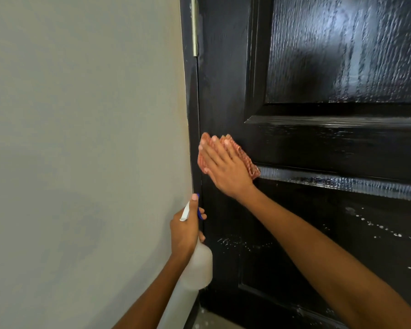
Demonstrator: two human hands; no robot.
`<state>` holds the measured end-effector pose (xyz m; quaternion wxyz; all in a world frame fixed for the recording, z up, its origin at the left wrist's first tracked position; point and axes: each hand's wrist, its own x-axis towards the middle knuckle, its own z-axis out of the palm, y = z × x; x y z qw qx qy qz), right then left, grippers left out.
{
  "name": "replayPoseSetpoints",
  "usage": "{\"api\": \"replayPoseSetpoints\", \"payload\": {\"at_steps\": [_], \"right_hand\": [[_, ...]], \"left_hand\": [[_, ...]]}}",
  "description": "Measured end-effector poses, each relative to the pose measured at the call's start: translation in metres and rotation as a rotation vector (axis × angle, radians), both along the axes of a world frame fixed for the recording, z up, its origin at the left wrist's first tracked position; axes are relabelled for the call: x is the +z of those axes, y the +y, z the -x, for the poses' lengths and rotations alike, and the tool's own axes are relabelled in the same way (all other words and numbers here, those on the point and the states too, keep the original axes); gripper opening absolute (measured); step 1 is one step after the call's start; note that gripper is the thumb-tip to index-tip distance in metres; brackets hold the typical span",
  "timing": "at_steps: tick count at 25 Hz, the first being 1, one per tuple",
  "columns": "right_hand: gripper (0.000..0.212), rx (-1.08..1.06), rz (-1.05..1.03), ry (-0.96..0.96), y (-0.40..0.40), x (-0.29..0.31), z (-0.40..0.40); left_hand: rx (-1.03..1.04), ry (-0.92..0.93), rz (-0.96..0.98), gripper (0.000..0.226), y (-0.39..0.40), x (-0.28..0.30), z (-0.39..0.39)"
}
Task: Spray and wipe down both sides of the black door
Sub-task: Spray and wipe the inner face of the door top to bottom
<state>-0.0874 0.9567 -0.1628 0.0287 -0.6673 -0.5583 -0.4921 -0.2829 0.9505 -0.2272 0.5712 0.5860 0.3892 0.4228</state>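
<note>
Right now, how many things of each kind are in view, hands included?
Hands: 2, left hand and right hand
Spray bottle: 1
Cloth: 1
Black door: 1
Hinge: 1
Wall: 1
Total: 7

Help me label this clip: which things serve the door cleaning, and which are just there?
In use: door; cloth, pressed flat by right hand; spray bottle, held in left hand.
Just there: wall; hinge.
</note>
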Motion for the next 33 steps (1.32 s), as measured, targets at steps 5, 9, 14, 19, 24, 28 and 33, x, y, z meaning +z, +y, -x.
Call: {"api": "replayPoseSetpoints", "payload": {"at_steps": [5, 9, 14, 19, 24, 28, 33], "right_hand": [[0.084, 0.008, 0.428, -0.113, -0.004, -0.147, 0.006], [0.088, 0.019, 0.596, -0.08, -0.017, -0.197, -0.002], [0.074, 0.034, 0.489, -0.072, -0.024, -0.144, -0.007], [0.067, -0.01, 0.149, -0.034, -0.057, -0.022, -0.013], [0.067, -0.085, -0.075, -0.022, -0.11, -0.003, -0.036], [0.066, -0.149, -0.292, 0.08, -0.162, -0.033, -0.06], [0.068, -0.305, -0.507, 0.345, -0.226, -0.086, -0.076]], "left_hand": [[0.039, 0.069, 0.021, 0.069, 0.007, -0.037, 0.015], [0.035, 0.07, 0.055, 0.068, 0.015, -0.047, 0.024], [0.007, 0.033, -0.022, 0.066, 0.007, -0.019, 0.018], [-0.096, -0.029, -0.06, 0.07, -0.015, 0.018, -0.006], [-0.172, -0.057, -0.051, 0.064, -0.034, 0.029, -0.028], [-0.209, -0.055, 0.021, 0.065, -0.035, 0.017, -0.033], [-0.294, -0.048, 0.101, 0.069, -0.044, 0.002, -0.035]]}}
